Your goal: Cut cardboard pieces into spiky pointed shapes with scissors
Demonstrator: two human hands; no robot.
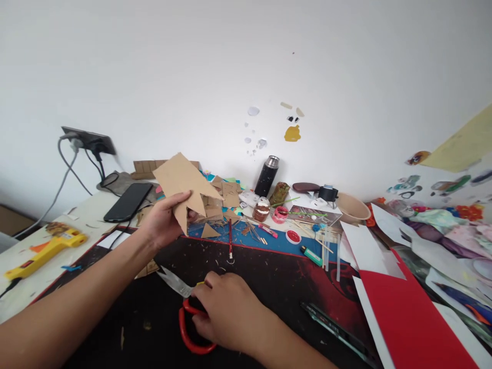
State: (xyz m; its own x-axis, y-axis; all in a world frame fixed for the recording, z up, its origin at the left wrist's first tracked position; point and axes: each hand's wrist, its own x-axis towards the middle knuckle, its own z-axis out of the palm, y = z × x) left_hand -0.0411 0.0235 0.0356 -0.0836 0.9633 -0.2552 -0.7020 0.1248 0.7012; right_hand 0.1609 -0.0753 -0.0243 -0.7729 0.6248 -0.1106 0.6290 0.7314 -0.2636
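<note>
My left hand is raised above the mat and closed on a piece of cardboard. The thumb lies across its face, and the piece has jagged, pointed notches along its lower right edge. Lower down, my right hand is closed around red-handled scissors, whose metal blades point up and left, a little apart. The blades sit below the cardboard and do not touch it. Part of the scissor handle is hidden by my right fingers. A small cardboard triangle lies on the blue area beyond.
At left are a yellow glue gun and a black phone. Cardboard scraps, a pencil and a black flask lie toward the wall. A box cutter and red paper are at right.
</note>
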